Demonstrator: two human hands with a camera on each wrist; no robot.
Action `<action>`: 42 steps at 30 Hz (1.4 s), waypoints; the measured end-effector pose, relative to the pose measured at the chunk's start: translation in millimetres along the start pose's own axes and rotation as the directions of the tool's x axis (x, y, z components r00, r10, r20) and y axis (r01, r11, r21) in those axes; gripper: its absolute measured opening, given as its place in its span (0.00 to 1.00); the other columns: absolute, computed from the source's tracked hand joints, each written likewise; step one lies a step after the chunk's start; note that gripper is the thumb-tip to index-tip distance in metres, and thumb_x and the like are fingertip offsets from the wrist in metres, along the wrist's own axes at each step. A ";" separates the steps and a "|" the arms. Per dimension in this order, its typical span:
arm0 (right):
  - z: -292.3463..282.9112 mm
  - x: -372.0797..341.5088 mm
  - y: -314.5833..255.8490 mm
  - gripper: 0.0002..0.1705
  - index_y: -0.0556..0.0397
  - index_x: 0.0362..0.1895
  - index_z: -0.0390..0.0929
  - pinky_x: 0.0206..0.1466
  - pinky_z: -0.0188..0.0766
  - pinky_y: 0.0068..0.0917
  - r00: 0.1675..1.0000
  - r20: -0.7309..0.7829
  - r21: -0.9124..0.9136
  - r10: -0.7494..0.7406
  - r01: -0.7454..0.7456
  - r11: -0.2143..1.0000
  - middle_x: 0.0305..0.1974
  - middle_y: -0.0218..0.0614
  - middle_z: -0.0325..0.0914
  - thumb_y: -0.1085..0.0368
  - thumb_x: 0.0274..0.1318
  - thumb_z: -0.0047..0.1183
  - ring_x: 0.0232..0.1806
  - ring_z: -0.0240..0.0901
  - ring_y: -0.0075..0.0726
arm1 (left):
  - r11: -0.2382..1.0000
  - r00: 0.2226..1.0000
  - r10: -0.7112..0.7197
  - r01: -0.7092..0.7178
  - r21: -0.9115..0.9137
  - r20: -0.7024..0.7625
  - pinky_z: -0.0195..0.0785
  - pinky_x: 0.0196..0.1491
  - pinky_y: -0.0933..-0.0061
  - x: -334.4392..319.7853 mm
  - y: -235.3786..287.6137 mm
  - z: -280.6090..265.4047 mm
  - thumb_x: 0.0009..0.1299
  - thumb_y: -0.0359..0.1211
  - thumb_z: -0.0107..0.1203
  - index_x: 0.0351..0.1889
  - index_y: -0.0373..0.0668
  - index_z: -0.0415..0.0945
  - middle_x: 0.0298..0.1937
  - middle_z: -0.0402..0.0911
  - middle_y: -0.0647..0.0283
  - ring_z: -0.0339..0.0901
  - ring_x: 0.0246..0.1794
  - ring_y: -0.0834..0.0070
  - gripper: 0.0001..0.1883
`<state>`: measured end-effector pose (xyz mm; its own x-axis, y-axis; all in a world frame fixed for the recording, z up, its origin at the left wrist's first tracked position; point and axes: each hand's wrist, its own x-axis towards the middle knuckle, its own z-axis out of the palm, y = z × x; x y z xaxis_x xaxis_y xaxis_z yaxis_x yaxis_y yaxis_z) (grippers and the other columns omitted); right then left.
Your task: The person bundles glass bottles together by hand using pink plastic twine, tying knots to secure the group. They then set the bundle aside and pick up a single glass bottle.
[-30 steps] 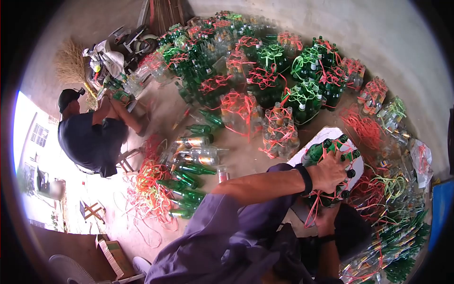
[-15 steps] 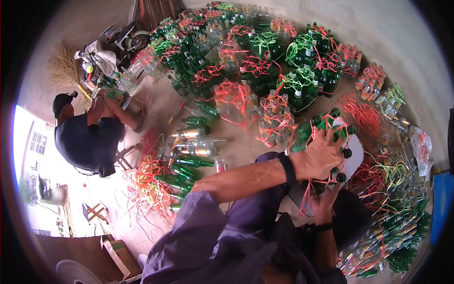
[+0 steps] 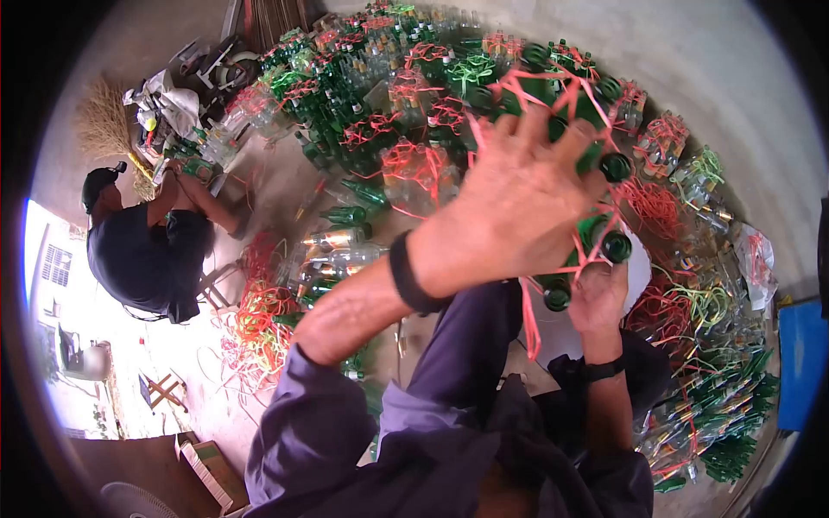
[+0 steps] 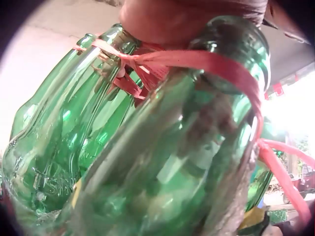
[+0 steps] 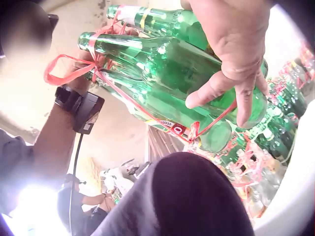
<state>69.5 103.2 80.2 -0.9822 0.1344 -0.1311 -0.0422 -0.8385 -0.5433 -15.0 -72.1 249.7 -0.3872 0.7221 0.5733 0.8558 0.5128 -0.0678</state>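
Observation:
A bundle of green glass bottles (image 3: 616,247), tied round with red plastic strip (image 4: 211,60), hangs in front of my chest. My left hand (image 3: 518,197) grips it from above, fingers among the necks. In the left wrist view that hand sits over the bottle tops, and the strip runs round the necks. My right hand (image 3: 598,298) bears the bundle from the side and below. In the right wrist view its spread fingers (image 5: 244,103) press against the bottle bodies. A white board (image 3: 639,269) shows behind the bundle.
Many tied bottle bundles (image 3: 419,177) stand ahead by the wall. Loose bottles (image 3: 345,255) and tangled strips (image 3: 255,324) lie to the left. More bottles (image 3: 717,423) are piled at the right. Another person (image 3: 147,250) sits at the left.
The bundle has risen off the white board toward the head camera, carried by both hands. My left hand has stayed on its necks. The head view has shifted slightly.

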 end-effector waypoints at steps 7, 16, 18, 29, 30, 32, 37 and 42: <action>64.4 1.8 49.9 0.44 0.57 0.62 0.72 0.54 0.79 0.53 0.946 0.051 -0.036 0.320 -0.319 0.947 0.56 0.43 0.79 0.28 0.65 0.42 0.55 0.79 0.48 | 0.985 0.981 -0.172 0.174 -0.009 0.087 0.72 0.55 0.55 -42.3 -49.6 -62.9 0.43 0.30 0.69 0.29 0.42 0.78 0.60 0.78 0.55 0.75 0.55 0.51 0.15; 61.6 -15.9 158.0 0.44 0.45 0.65 0.72 0.53 0.77 0.53 0.808 0.030 -0.047 0.588 -0.587 0.809 0.58 0.38 0.80 0.25 0.62 0.43 0.52 0.81 0.45 | 0.941 0.917 -0.320 0.337 -0.032 0.238 0.72 0.50 0.54 -162.0 -89.8 -29.0 0.46 0.32 0.68 0.26 0.44 0.76 0.53 0.79 0.60 0.75 0.51 0.50 0.12; 51.6 -27.8 181.9 0.44 0.39 0.65 0.73 0.56 0.71 0.63 0.723 -0.086 0.071 0.685 -0.681 0.728 0.58 0.34 0.80 0.22 0.59 0.43 0.53 0.80 0.46 | 0.932 0.902 -0.332 0.359 -0.054 0.275 0.72 0.50 0.54 -187.9 -88.3 -15.1 0.46 0.32 0.69 0.26 0.44 0.76 0.54 0.79 0.60 0.75 0.51 0.50 0.12; 11.6 -20.9 224.5 0.38 0.48 0.59 0.76 0.55 0.78 0.62 0.585 -0.053 0.403 0.810 -0.729 0.553 0.50 0.43 0.82 0.32 0.59 0.52 0.49 0.82 0.53 | 0.759 0.708 -0.512 0.638 -0.130 0.487 0.68 0.60 0.53 -273.7 -67.2 50.4 0.45 0.31 0.73 0.29 0.44 0.77 0.64 0.77 0.52 0.77 0.57 0.50 0.16; 5.5 -17.4 232.9 0.37 0.48 0.59 0.77 0.55 0.77 0.62 0.586 -0.148 0.419 0.797 -0.693 0.587 0.50 0.42 0.82 0.33 0.58 0.54 0.48 0.82 0.53 | 0.764 0.719 -0.522 0.633 -0.122 0.459 0.68 0.60 0.53 -275.0 -66.6 53.8 0.45 0.31 0.73 0.29 0.44 0.77 0.64 0.77 0.52 0.77 0.57 0.50 0.16; -9.2 -11.9 248.6 0.37 0.48 0.58 0.77 0.54 0.77 0.62 0.577 -0.243 0.432 0.780 -0.655 0.620 0.50 0.41 0.82 0.34 0.57 0.57 0.47 0.82 0.53 | 0.768 0.726 -0.533 0.631 -0.112 0.435 0.68 0.59 0.53 -277.9 -67.1 60.2 0.44 0.32 0.73 0.29 0.44 0.77 0.63 0.77 0.53 0.77 0.57 0.50 0.17; 11.4 -8.0 232.8 0.38 0.45 0.57 0.78 0.55 0.75 0.65 0.564 -0.345 0.425 0.751 -0.619 0.660 0.51 0.39 0.82 0.32 0.54 0.61 0.50 0.80 0.52 | 0.823 0.785 -0.499 0.562 -0.081 0.366 0.70 0.53 0.50 -271.3 -68.4 77.4 0.43 0.31 0.72 0.29 0.44 0.78 0.60 0.77 0.57 0.74 0.54 0.50 0.16; -2.3 -0.6 252.1 0.37 0.43 0.58 0.76 0.59 0.70 0.66 0.587 -0.305 0.458 0.749 -0.600 0.656 0.56 0.37 0.78 0.32 0.54 0.59 0.54 0.77 0.48 | 0.861 0.818 -0.446 0.503 -0.077 0.364 0.70 0.50 0.49 -261.5 -72.7 91.7 0.44 0.32 0.70 0.29 0.45 0.78 0.62 0.76 0.60 0.71 0.57 0.51 0.14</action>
<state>59.8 -107.0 -58.6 -0.5526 -0.3881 -0.7375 0.4775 -0.8727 0.1015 -7.4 -255.6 29.9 -0.8229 0.5312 0.2018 0.5682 0.7688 0.2932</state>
